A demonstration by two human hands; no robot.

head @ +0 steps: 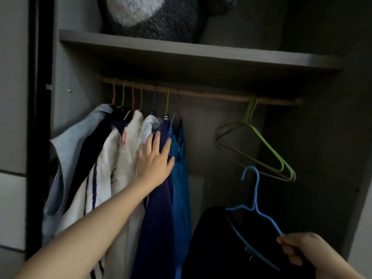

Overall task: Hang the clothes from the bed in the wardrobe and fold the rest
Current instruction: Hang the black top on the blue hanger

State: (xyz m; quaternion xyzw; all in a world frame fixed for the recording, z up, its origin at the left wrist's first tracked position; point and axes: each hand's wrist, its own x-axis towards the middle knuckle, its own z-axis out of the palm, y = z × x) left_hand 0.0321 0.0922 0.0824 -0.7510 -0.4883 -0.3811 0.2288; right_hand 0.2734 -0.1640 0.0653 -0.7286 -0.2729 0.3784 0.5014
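— Your right hand (298, 252), at the lower right, is gripping the blue hanger (256, 198) by its right arm, fingers curled round it, and the black garment (217, 238) is hanging from it, not yet hooked on
— Your left hand (155, 158), fingers straight and apart, is pressing flat on the hung clothes (124, 150) at the left of the rail (201, 95), touching the navy and blue pieces
— So you are getting on, it seems: several pieces are already hanging, and the bare middle of the rail is waiting for this one
— Spare hangers (249, 115) are hanging at the right. Nothing outside the wardrobe (76, 87) is showing, so what you are leaving to hang or fold, I cannot tell
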